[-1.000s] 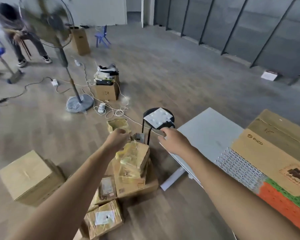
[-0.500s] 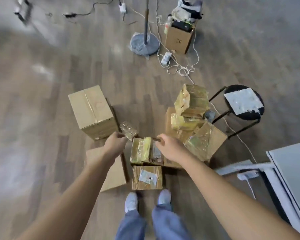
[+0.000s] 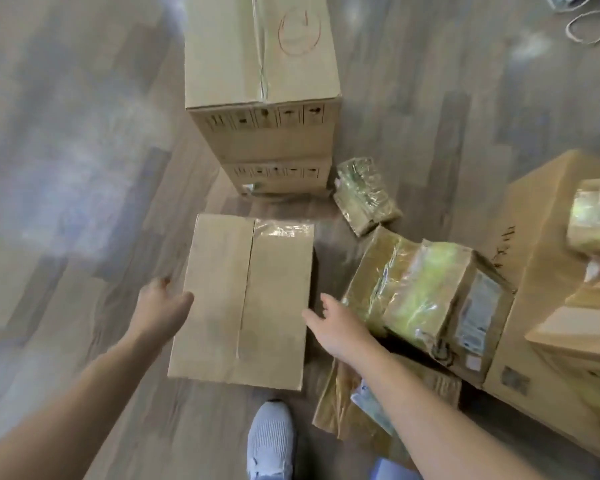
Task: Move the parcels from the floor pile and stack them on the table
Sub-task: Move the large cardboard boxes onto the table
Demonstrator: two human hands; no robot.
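"Both hands gripping it?"
"Neither, my left hand (image 3: 160, 308) and right hand (image 3: 336, 323) were spread open, the flat parcel (image 3: 246, 303) between them on the floor (image 3: 84, 202). Caught too shallow at its edges, it could've slipped — or tipped."

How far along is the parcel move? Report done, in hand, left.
Done: nothing can be confirmed, as the table is out of view. In hand: nothing lifted yet. The left hand and right hand are open on either side of the flat box on the floor. Left: that box, the tall box, the small taped parcel, the larger taped parcel and more at the right.
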